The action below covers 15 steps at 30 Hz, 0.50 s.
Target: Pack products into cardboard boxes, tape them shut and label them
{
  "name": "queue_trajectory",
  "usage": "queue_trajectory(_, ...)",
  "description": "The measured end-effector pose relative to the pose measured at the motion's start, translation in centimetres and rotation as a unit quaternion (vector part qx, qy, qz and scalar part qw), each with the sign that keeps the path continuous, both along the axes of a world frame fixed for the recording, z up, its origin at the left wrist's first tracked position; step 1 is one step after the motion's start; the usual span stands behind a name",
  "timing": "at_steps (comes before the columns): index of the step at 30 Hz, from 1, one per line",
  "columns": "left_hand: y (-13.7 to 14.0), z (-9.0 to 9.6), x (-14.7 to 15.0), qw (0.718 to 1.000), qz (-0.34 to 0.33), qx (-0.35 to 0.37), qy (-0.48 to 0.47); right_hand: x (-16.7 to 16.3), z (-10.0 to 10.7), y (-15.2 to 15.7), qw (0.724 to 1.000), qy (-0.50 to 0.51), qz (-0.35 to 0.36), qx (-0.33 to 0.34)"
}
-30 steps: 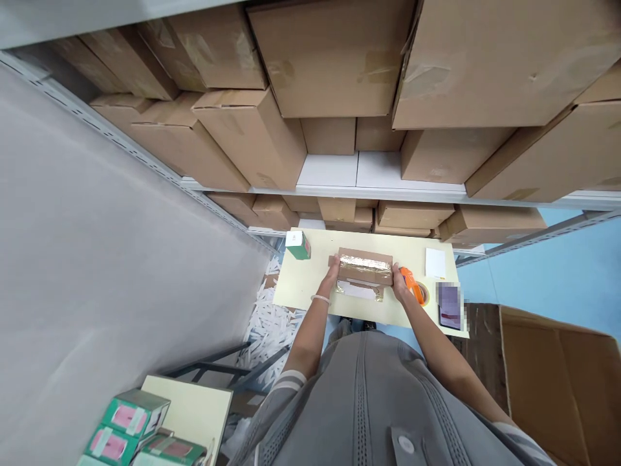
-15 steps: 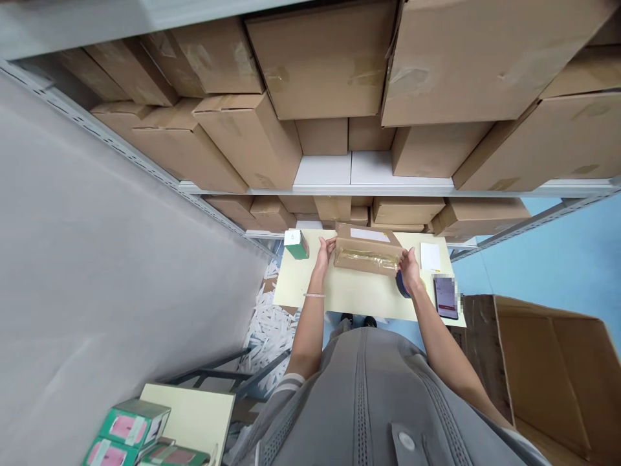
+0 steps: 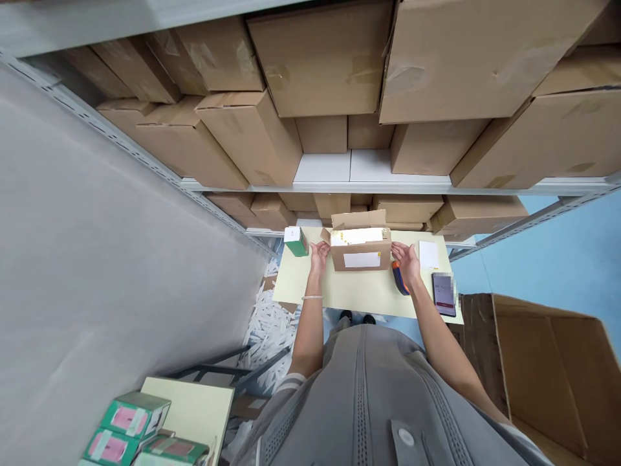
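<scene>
A cardboard box (image 3: 337, 260) stands on the pale yellow table (image 3: 359, 298), its top flaps raised and a white item with yellow marks (image 3: 356, 237) showing inside. A white label is on the side facing me. My left hand (image 3: 319, 257) is at the box's left side, fingers spread near a raised side flap. My right hand (image 3: 407, 262) is at the right side, fingers stretched out with the tips close to the cardboard; contact is hard to tell. Below my right hand lies a blue and orange tape dispenser (image 3: 399, 279), partly hidden by it.
A green and white box (image 3: 295, 241) stands at the table's left. White paper (image 3: 429, 255) and a phone-like device (image 3: 444, 294) lie at the right. Shelves (image 3: 320, 189) of cartons rise ahead. A large open carton (image 3: 557, 362) is at right; shredded paper (image 3: 269, 327) covers the floor at left.
The tilted box, held between both hands with its taped side towards me, now stands with its flaps open and its label facing me. Both hands have loosened, and more of the tape dispenser shows.
</scene>
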<state>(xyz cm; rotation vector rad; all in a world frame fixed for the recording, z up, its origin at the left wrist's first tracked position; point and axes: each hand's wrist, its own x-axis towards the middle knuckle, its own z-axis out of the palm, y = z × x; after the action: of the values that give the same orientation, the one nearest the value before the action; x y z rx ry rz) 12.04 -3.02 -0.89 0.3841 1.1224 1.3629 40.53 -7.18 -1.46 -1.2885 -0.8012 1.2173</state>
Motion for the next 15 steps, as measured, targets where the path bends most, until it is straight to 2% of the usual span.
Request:
queue_trajectory(5,-1.3,-1.2,-0.3,0.998,-0.027,-0.043,-0.039,0.1,-2.3,-0.8,0.998,0.039,-0.01,-0.043)
queue_trajectory(9,-2.6,-2.9,-0.1,0.996,-0.033,-0.081,-0.023,-0.1,-4.2,-1.8,0.996,0.044,-0.017,-0.08)
queue_trajectory(15,-3.9,-5.3,1.0,0.993,-0.031,-0.112,-0.016,-0.4,-5.9,-3.4,0.984,0.096,-0.083,-0.123)
